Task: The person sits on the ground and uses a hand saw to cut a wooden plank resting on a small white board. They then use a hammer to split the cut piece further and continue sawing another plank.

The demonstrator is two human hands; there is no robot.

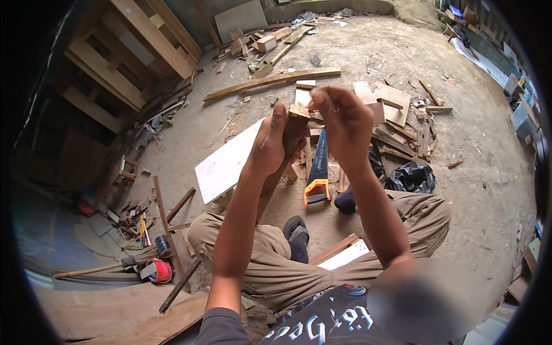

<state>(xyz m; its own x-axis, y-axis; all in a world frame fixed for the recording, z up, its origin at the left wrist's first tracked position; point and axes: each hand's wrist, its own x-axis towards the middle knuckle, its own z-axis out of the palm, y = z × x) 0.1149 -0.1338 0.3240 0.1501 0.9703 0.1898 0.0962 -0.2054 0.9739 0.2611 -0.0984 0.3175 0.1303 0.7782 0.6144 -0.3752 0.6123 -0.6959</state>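
My left hand (272, 142) is wrapped round a long brown wooden piece (273, 183), raised in front of me with its pale cut end pointing up and away. The lower length of the wood runs down beside my left forearm, partly hidden by it. Beside the cut end, my right hand (345, 125) is closed, with thumb and fingers pinched together. Whatever those fingertips hold is too small and hidden to make out. Below my right hand, a hand saw (319, 164) with a dark blade and an orange-black handle leans with its handle toward me.
A white board (229, 164) lies left of the saw. Timber offcuts (397, 144) and a black plastic bag (410, 178) are on the right. A long beam (273, 84) crosses the floor farther off. A red bucket (160, 270) and a wooden-handled tool (92, 269) are at lower left.
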